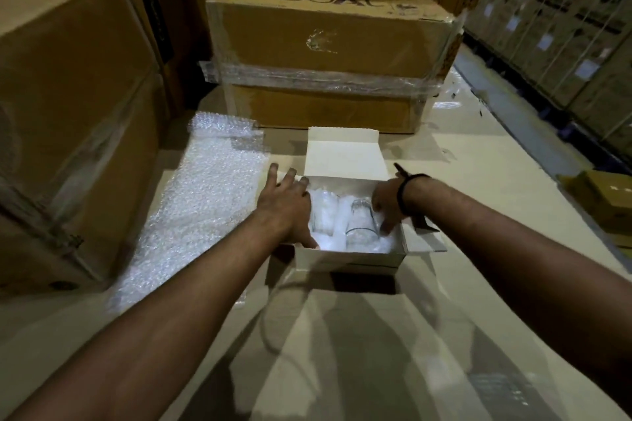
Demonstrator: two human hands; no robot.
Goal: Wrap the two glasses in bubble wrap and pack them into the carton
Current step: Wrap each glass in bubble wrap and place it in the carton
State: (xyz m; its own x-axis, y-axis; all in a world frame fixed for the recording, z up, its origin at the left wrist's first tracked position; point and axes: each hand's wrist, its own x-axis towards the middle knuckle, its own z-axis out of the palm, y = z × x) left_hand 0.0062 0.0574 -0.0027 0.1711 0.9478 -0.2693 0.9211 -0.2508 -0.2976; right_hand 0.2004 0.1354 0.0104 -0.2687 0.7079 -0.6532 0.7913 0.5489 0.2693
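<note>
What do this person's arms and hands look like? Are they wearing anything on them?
Both forearms are bare, with no sleeves or gloves in view. The left hand and wrist wear nothing. By the right hand, a thin black band circles the wrist, a short loose end sticking out from it. No rings or watch show.

Straight ahead of the grip I see a long brown cardboard box banded with clear tape (328, 44), and a tall brown cardboard box (68, 113) looms close on the left. Well off to the right, a wall of stacked grey-brown cartons (564, 27) runs into dim light. Nearer on that side, a small brown cardboard box (605, 202) sits on the pale beige floor (478, 164).
</note>
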